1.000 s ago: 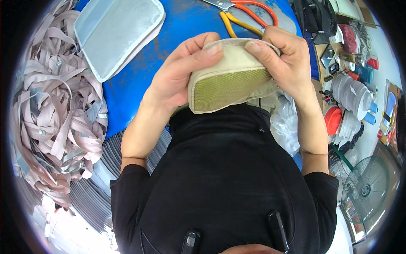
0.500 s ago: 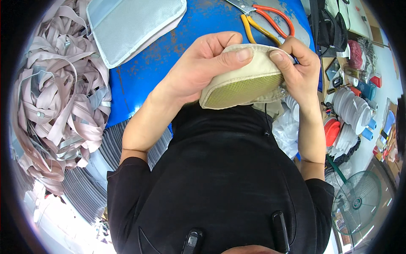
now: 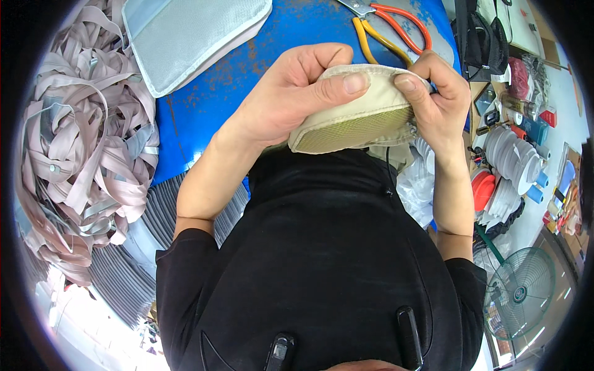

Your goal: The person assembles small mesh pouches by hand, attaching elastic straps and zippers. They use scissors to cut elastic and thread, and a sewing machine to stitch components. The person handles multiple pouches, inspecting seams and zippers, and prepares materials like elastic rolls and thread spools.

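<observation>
Both hands grip one beige padded pouch (image 3: 359, 111) with a yellow-green mesh face, held up in front of the chest above the blue desk (image 3: 297, 31). The left hand (image 3: 291, 99) has its fingers (image 3: 337, 83) curled shut over the pouch's top edge, thumb pressed flat along it. The right hand (image 3: 436, 102) pinches the pouch's right end closed between thumb and fingertips. Whether anything is inside the pouch cannot be told. Farther out on the desk lie a grey mesh pouch (image 3: 192, 37) and orange-and-yellow-handled scissors (image 3: 387, 28). A heap of pinkish-grey ribbon strips (image 3: 80, 148) fills the left side. A fan (image 3: 520, 294) stands low on the right.
</observation>
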`<state>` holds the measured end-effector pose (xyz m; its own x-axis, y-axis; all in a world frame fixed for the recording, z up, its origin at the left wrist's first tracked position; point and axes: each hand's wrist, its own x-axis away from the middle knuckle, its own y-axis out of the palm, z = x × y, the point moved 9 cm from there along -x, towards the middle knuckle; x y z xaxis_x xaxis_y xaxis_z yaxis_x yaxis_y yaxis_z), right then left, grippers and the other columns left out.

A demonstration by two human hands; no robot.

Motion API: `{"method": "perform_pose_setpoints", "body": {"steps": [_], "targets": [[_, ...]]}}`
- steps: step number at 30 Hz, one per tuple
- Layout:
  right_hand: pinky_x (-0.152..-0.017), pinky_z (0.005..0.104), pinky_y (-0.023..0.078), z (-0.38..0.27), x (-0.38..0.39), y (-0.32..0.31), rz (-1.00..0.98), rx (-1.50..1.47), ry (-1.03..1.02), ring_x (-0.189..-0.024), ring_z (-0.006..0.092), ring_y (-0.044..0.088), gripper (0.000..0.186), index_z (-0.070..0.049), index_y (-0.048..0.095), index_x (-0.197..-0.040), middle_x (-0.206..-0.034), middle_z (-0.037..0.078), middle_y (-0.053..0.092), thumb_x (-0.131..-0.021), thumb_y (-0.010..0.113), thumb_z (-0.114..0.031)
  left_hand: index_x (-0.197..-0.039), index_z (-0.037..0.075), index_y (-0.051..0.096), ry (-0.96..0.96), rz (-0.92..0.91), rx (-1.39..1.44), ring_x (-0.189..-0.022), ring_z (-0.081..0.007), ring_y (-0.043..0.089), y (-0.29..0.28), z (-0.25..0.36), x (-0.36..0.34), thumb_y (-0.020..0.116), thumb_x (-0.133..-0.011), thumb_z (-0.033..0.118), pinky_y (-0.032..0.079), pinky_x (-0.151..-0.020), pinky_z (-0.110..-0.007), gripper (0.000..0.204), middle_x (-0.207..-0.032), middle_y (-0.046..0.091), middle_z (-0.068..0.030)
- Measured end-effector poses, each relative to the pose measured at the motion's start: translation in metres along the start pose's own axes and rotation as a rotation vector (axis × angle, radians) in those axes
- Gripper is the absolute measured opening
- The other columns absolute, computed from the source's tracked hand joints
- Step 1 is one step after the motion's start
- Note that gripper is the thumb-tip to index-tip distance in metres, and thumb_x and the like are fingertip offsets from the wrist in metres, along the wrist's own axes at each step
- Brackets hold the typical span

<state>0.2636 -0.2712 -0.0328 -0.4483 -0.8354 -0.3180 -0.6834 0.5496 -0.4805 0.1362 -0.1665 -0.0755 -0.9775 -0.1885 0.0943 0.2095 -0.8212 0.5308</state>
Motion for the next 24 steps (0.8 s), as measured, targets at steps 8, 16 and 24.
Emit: {"method": "perform_pose_setpoints", "body": {"steps": [8,16,24], "targets": [[-0.055,0.0269,0.042,-0.001,0.001,-0.002,0.009,-0.013,-0.037,-0.06,0.0109,0.054,0.029,-0.002,0.067,-0.075,-0.066,0.003,0.06,-0.086,0.085,-0.022,-0.084,0.014,0.047,-0.021,-0.092,0.059,-0.066,0.0027,0.044,-0.001,-0.002,0.001,0.071,-0.1,0.027,0.035,-0.057,-0.016,0.032,-0.075,0.052,0.0074],[-0.061,0.0246,0.047,-0.003,0.0,0.005,-0.1,-0.146,0.198,-0.069,0.0051,0.057,0.022,-0.001,0.07,-0.085,-0.072,0.0,0.066,-0.09,0.082,-0.019,-0.092,0.009,0.052,0.053,-0.039,-0.313,-0.075,-0.0009,0.051,-0.01,0.021,0.005,0.083,-0.085,0.021,0.04,-0.066,-0.019,0.034,-0.083,0.057,0.0057],[-0.086,0.0283,0.052,-0.035,-0.005,0.013,-0.113,-0.508,0.385,-0.098,0.0124,0.065,0.036,0.004,0.07,-0.119,-0.11,0.006,0.068,-0.089,0.082,-0.014,-0.101,0.002,0.066,0.394,0.082,-0.635,-0.076,-0.0164,0.068,-0.011,0.114,-0.022,0.072,-0.092,0.018,0.051,-0.068,-0.032,0.019,-0.082,0.069,-0.0079]]}}
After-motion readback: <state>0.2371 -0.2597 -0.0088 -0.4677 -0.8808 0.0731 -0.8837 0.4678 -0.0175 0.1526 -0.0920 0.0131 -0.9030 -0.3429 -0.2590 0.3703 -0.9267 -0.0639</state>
